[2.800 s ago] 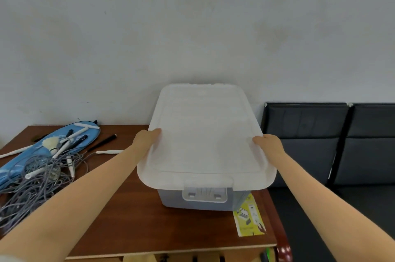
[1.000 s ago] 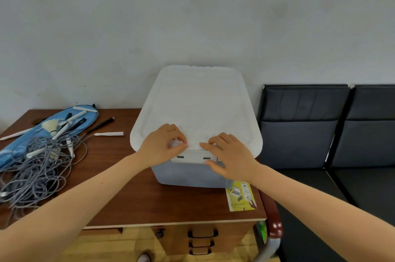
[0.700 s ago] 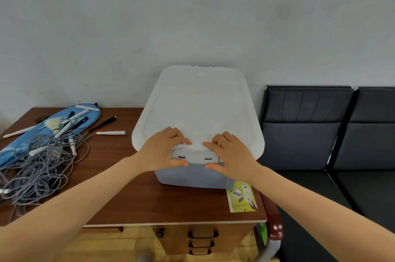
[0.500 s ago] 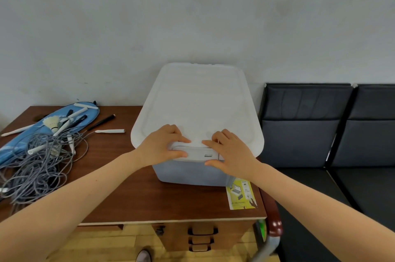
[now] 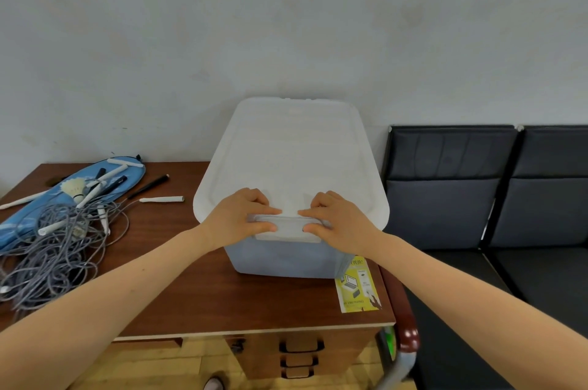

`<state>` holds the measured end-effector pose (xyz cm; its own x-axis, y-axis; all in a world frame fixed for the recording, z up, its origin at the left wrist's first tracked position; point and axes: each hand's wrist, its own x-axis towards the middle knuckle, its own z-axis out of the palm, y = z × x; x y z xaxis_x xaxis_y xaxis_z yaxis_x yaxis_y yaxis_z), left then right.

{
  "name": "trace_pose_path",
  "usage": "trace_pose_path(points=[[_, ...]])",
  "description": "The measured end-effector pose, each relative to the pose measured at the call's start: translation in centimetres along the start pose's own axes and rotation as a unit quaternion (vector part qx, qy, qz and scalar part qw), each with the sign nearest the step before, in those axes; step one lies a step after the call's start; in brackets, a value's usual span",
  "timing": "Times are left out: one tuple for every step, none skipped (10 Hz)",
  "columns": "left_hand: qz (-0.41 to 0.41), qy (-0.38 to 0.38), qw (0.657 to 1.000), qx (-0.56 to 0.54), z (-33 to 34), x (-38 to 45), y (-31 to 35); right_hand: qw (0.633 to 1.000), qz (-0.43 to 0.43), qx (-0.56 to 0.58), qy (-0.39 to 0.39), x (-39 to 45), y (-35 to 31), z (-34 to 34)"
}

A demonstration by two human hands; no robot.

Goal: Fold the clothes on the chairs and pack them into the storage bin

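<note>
The storage bin (image 5: 283, 259) stands on the brown desk (image 5: 178, 268) against the wall, covered by its white translucent lid (image 5: 292, 154). At the lid's near edge is the front latch (image 5: 288, 227). My left hand (image 5: 241, 217) grips the latch's left end, fingers on the lid and thumb under the flap. My right hand (image 5: 337, 221) grips the right end the same way. The bin's contents are hidden by the lid. No clothes are visible.
A tangle of grey cable (image 5: 54, 246), a blue racket bag (image 5: 66, 195) with shuttlecock and white-handled sticks lie on the desk's left. A yellow leaflet (image 5: 358, 286) lies by the bin. Black padded chairs (image 5: 477, 198) stand to the right. Desk drawers (image 5: 299, 354) are below.
The lid was lowered from its side grip onto the bin. Both hands moved to the front latch and have folded it down against the bin's front edge.
</note>
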<state>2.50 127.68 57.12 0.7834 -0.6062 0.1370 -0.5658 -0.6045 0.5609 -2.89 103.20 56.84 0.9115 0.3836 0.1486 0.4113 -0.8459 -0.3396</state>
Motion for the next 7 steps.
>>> trace_pose_path(points=[[0.007, 0.015, 1.0, 0.003, 0.0, -0.1, -0.2, 1.0, 0.005, 0.016, 0.001, 0.1, -0.2, -0.1], [0.003, 0.013, 1.0, 0.01, 0.1, 0.0, -0.3, 0.999, 0.024, 0.041, 0.014, 0.1, -0.2, -0.2], [0.006, -0.006, 0.999, 0.035, 0.0, 0.1, -0.2, 0.997, 0.032, 0.062, 0.027, 0.1, -0.4, -0.4], [0.007, -0.027, 0.998, 0.06, -0.1, 0.3, -0.4, 0.997, 0.025, 0.061, 0.03, 0.2, -0.4, -0.3], [0.006, -0.029, 0.998, 0.049, -0.1, 0.2, -0.4, 0.998, 0.029, 0.057, 0.021, 0.2, -0.2, -0.3], [-0.007, -0.025, 0.999, 0.033, 0.0, 0.3, -0.4, 0.996, 0.043, 0.076, 0.015, 0.3, 0.0, -0.2], [-0.041, -0.007, 0.999, -0.013, -0.6, 0.8, 0.3, 0.992, 0.085, 0.096, 0.018, 1.2, -0.7, -0.8]])
